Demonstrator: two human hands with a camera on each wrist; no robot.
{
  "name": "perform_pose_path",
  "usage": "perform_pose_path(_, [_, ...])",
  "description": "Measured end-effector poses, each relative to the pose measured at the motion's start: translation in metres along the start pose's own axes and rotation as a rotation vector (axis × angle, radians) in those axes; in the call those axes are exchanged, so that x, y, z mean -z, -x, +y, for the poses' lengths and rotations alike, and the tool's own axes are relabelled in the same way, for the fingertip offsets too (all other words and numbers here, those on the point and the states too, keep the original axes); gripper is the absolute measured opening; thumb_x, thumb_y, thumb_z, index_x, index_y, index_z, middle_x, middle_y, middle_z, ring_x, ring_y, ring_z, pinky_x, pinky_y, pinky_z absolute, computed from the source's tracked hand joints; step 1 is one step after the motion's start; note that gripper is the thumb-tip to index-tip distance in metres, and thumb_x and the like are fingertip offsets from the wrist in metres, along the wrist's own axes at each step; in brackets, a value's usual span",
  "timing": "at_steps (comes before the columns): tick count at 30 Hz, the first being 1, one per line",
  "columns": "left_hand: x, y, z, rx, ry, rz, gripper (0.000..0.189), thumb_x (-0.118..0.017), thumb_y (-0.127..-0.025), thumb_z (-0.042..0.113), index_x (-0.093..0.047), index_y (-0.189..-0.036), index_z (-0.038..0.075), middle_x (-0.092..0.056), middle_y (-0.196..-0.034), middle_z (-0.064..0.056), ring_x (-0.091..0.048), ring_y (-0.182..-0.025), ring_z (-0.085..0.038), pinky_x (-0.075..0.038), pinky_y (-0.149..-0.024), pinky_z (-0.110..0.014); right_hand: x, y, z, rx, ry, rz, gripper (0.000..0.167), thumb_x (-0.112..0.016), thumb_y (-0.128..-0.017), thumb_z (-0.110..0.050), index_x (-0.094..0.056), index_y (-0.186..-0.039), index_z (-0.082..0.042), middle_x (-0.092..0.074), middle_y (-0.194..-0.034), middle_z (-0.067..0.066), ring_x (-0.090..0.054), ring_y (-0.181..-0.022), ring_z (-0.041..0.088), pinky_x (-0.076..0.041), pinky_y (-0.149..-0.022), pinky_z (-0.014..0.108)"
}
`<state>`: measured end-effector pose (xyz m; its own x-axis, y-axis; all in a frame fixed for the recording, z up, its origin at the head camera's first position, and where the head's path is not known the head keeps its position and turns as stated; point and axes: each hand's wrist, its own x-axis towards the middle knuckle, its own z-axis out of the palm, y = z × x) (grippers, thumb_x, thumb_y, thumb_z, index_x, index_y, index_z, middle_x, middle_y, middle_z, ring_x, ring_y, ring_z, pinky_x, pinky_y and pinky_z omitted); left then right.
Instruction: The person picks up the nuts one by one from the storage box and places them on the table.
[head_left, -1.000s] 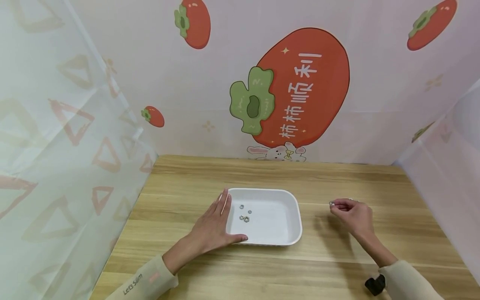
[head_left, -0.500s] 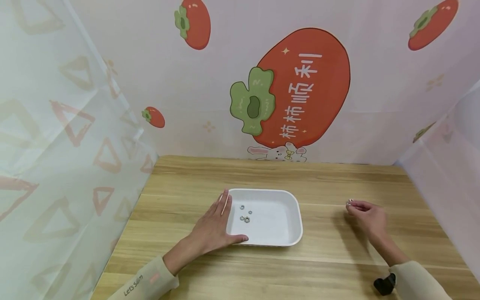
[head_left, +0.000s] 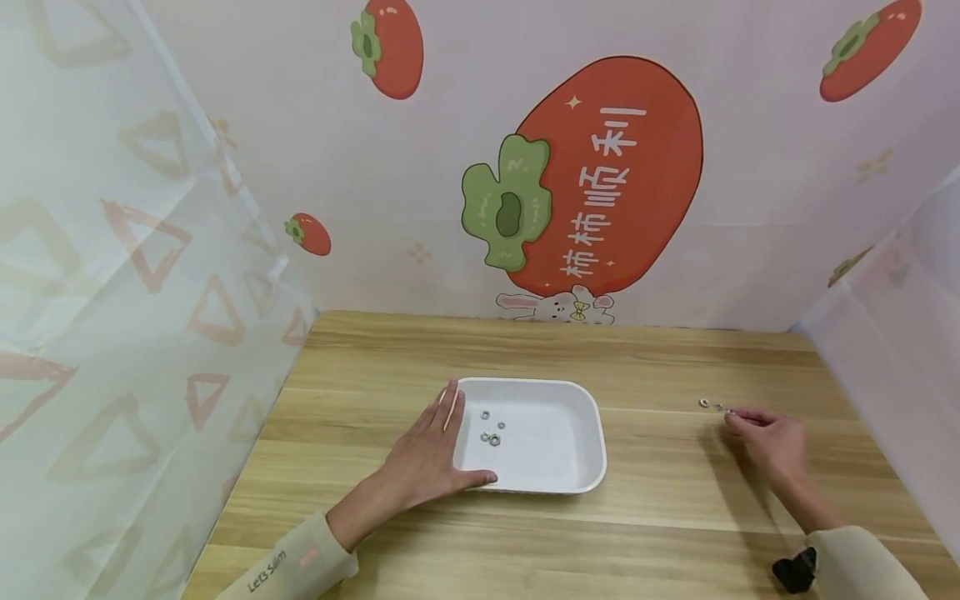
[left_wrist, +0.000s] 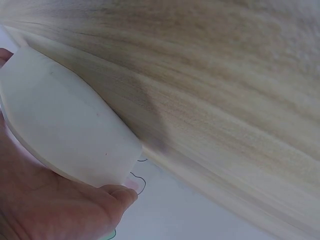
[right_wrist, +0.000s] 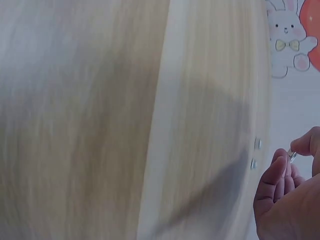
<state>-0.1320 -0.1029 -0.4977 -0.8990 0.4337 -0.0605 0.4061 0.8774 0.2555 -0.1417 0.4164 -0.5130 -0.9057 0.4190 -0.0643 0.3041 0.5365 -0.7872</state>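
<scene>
In the head view a white tray (head_left: 551, 483) stands on the wooden table with several small metal nuts (head_left: 494, 440) on its floor, towards the left end. My left hand (head_left: 427, 454) rests against that end, fingers straight along the left rim and thumb at the near rim. The left wrist view shows its thumb (left_wrist: 122, 194) on the tray's outer wall (left_wrist: 70, 120). Off to the right, my right hand (head_left: 776, 442) pinches a small nut (right_wrist: 292, 156) between thumb and fingertips. Two more nuts lie on the table beside those fingertips, one nearer (right_wrist: 254, 163) and one farther (right_wrist: 257, 143).
The wooden table (head_left: 525, 550) runs back to a printed wall sheet (head_left: 405, 275) with persimmons and a rabbit. White hangings (head_left: 150, 350) close off both sides. A black object (head_left: 795, 572) sits at the right sleeve's cuff.
My right hand has moved rightward, away from the tray. Two nuts now lie on the table to the left of its fingertips, apart from it. My left hand and the tray have stayed in place.
</scene>
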Motion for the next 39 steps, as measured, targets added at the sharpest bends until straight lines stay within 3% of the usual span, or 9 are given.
perform_pose_path(6, [0.000,0.000,0.000,0.000,0.007,0.009,0.133,-0.057,-0.083,0.090,-0.012,-0.168,-0.001,0.001,-0.178,-0.016,-0.014,-0.163,-0.034,-0.025,-0.130,-0.047,0.012,-0.008,0.006,0.006,0.103,0.019,0.034,-0.073,-0.096,-0.024,-0.078,-0.104,0.008,-0.067,-0.065,-0.025,-0.057,-0.064,-0.010,-0.046,-0.056,0.014])
perform_pose_path(13, [0.000,0.000,0.000,-0.003,0.010,0.015,0.133,-0.057,-0.083,0.090,-0.013,-0.168,-0.001,0.000,-0.178,-0.015,-0.013,-0.163,-0.033,-0.025,-0.130,-0.047,0.018,-0.014,0.009,0.096,0.253,0.009,0.036,-0.074,-0.095,-0.025,-0.079,-0.107,0.008,-0.080,-0.084,0.009,-0.055,-0.064,-0.008,-0.045,-0.055,0.016])
perform_pose_path(16, [0.000,0.000,0.000,-0.002,0.010,0.017,0.133,-0.057,-0.083,0.090,-0.012,-0.168,-0.001,0.000,-0.178,-0.016,-0.013,-0.164,-0.033,-0.025,-0.130,-0.047,0.018,-0.017,0.009,0.158,0.310,0.006,0.032,-0.075,-0.093,-0.024,-0.080,-0.104,0.007,-0.080,-0.088,0.015,-0.056,-0.063,-0.006,-0.045,-0.054,0.018])
perform_pose_path(29, [0.001,0.000,0.000,-0.006,0.015,0.017,0.133,-0.055,-0.083,0.091,-0.012,-0.168,-0.001,0.000,-0.178,-0.016,-0.009,-0.164,-0.031,-0.024,-0.130,-0.047,0.017,-0.028,0.012,0.319,0.393,-0.008,0.025,-0.078,-0.091,-0.020,-0.080,-0.091,0.005,-0.079,-0.080,0.015,-0.061,-0.060,0.007,-0.043,-0.053,0.022])
perform_pose_path(39, [0.001,0.001,0.000,-0.011,0.010,0.010,0.132,-0.056,-0.084,0.090,-0.012,-0.168,-0.001,-0.001,-0.178,-0.017,-0.008,-0.164,-0.031,-0.023,-0.131,-0.047,0.018,-0.032,0.014,0.356,0.449,-0.067,0.020,-0.078,-0.089,-0.019,-0.080,-0.085,0.001,-0.078,-0.079,0.013,-0.061,-0.062,0.009,-0.043,-0.055,0.028])
